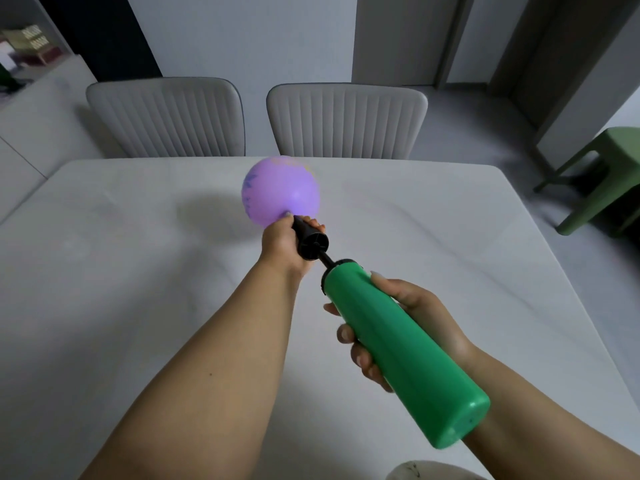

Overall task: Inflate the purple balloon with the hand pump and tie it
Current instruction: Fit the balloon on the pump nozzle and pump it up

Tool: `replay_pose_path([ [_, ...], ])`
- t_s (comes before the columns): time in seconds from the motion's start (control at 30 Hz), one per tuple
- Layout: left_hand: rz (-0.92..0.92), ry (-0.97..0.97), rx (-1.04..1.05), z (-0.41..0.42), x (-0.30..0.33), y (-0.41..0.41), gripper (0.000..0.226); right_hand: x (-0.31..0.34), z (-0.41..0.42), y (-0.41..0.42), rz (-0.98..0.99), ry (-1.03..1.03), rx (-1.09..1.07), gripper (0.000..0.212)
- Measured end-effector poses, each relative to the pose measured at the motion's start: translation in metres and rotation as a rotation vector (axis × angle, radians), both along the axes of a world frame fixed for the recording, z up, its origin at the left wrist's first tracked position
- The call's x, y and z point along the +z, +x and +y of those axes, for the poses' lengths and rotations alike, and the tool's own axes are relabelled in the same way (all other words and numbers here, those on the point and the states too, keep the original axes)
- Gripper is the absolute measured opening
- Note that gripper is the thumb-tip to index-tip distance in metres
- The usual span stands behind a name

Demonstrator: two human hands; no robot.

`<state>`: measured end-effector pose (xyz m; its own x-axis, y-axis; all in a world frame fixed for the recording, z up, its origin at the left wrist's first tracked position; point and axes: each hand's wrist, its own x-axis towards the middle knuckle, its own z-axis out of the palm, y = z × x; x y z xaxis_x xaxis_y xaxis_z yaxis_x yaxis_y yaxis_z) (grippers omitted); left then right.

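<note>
The purple balloon (281,190) is partly inflated, round, with a faint printed pattern, and hangs above the white table (121,271). Its neck sits on the black nozzle end (311,242) of the hand pump. My left hand (280,242) grips that black nozzle end right at the balloon's neck, which its fingers hide. My right hand (412,327) is wrapped round the green pump barrel (401,351), which points toward me. A short length of black rod (326,259) shows between the barrel and the nozzle end.
Two grey ribbed chairs (166,116) (346,119) stand at the table's far edge. A green stool (602,181) is on the floor at the right. A pale sofa (34,133) runs along the left.
</note>
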<state>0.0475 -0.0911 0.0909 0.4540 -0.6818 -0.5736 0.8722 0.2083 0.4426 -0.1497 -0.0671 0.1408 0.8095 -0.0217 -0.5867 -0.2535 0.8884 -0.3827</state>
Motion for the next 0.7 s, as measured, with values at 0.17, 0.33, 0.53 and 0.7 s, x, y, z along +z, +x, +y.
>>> replay_pose_path([
  [0.17,0.052,0.032,0.004,-0.009,-0.003,-0.013,0.039,0.002,-0.016,0.018,0.039,0.002,0.0,0.046],
  [0.33,-0.011,0.072,-0.075,-0.008,-0.002,-0.019,0.041,-0.008,-0.024,0.035,0.054,-0.051,-0.042,0.047],
  [0.53,-0.035,0.068,0.014,-0.004,0.0,0.001,0.04,-0.004,-0.008,0.005,0.032,-0.021,0.03,0.047],
  [0.7,-0.004,0.09,0.041,-0.01,0.0,0.0,0.036,0.004,-0.017,0.02,0.032,-0.021,0.039,0.046],
])
